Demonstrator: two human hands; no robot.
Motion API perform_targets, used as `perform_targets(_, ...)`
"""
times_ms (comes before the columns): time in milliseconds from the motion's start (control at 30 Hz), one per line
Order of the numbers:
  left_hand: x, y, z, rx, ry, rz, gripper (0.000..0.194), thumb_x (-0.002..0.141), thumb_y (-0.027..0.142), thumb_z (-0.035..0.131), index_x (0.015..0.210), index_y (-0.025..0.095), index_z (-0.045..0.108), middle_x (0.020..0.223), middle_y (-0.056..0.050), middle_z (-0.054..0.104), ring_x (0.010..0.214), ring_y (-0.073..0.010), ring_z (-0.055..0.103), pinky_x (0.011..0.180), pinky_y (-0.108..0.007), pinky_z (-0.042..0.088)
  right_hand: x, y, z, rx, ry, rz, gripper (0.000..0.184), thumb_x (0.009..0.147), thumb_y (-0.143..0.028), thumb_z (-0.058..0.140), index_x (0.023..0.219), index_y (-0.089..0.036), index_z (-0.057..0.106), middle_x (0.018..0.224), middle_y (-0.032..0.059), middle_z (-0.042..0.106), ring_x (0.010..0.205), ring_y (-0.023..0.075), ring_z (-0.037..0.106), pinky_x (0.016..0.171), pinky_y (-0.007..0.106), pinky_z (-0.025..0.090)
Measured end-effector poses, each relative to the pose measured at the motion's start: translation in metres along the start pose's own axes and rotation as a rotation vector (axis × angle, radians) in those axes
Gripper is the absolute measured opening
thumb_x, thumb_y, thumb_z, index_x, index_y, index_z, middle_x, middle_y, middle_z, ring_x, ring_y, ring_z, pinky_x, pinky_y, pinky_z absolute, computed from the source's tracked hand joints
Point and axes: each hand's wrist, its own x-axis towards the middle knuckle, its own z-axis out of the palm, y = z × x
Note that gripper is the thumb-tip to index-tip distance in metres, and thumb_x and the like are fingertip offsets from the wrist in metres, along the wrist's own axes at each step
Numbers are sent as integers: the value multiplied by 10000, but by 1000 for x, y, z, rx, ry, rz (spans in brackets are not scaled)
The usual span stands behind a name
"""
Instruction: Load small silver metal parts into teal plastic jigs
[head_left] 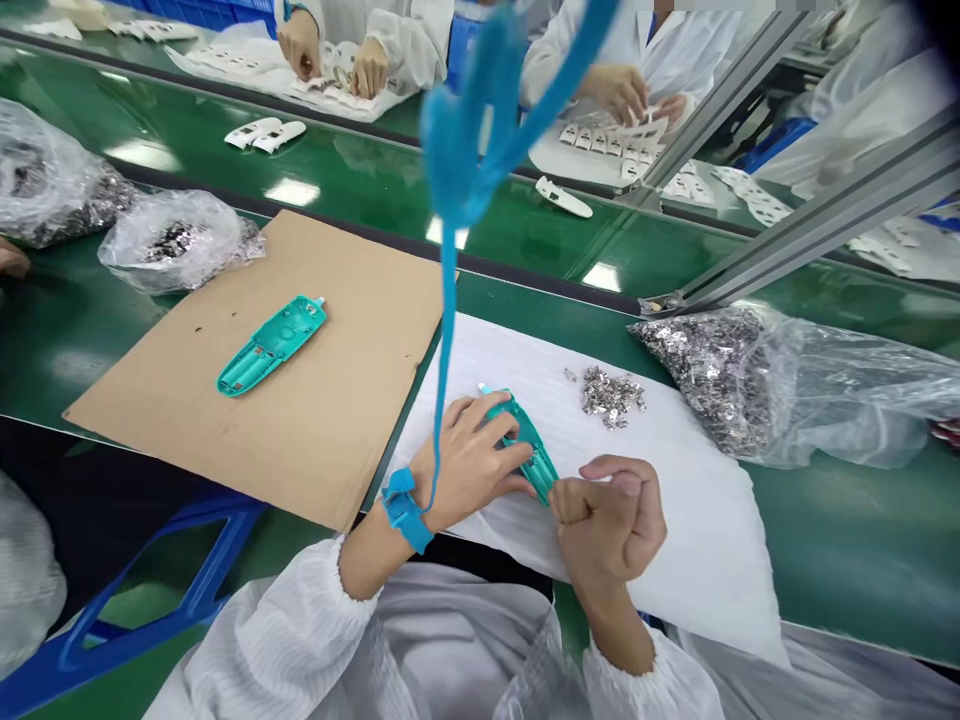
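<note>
My left hand (476, 452), with a blue band and cord at its wrist, lies over a teal plastic housing half (534, 450) and holds it down on the white foam sheet (697, 540). At the housing's near end, my right hand (611, 515) is closed with its fingers curled, touching or almost touching the edge; whatever it pinches is hidden. Small metal pieces (611, 395) lie in a loose pile on the sheet beyond that hand. A second teal housing half (274, 345) rests open side up on the brown cardboard (360, 300) to the left.
Plastic bags of metal pieces (720, 375) (176, 240) sit at right and left. A blue cord (448, 300) hangs across the view. Behind, a green conveyor (360, 190) carries white housings (264, 134). A metal post (795, 210) slants at right; co-workers' hands (334, 60) work beyond.
</note>
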Motion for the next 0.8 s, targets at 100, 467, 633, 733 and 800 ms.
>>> perform_targets(100,-1,0,-1,-8,-5,-7,275,878,488,645,1007,248,681,1069,-39,638,1353,-291,405,1049,-467,385,-6,9,-3,-40,-101,-13,247,1077,-373,418,910,-240,542,491,-104,255,369,97,187,412,204,201)
perform_targets(467,-4,1,-7,-22,2,-34,567,848,290,713,1341,189,453,1222,-86,608,1333,-308,442,1090,-501,438,16,-22,-16,-1144,-402,-101,309,903,-403,661,1148,-217,628,975,59,560,637,211,591,527,303,396)
perform_targets(633,-5,-1,-8,-17,51,53,731,836,390,727,1431,202,348,1305,-107,556,1349,-316,426,1101,-499,454,27,-31,-12,-1274,-524,111,131,911,-218,658,1033,-187,622,981,55,564,799,254,637,646,332,441)
perform_targets(733,-6,-1,-11,-4,118,78,726,875,487,654,1455,191,331,1324,-130,538,1353,-318,417,1068,-498,484,23,-46,-40,-1220,-461,178,180,875,-270,681,1027,-205,610,1026,48,583,867,259,631,723,351,455)
perform_targets(800,-5,0,-14,14,171,72,652,908,460,618,1442,187,362,1300,-128,559,1332,-311,440,1030,-483,513,13,-54,-79,-1185,-328,215,253,871,-425,637,1028,-229,611,1039,45,597,886,268,627,752,377,467)
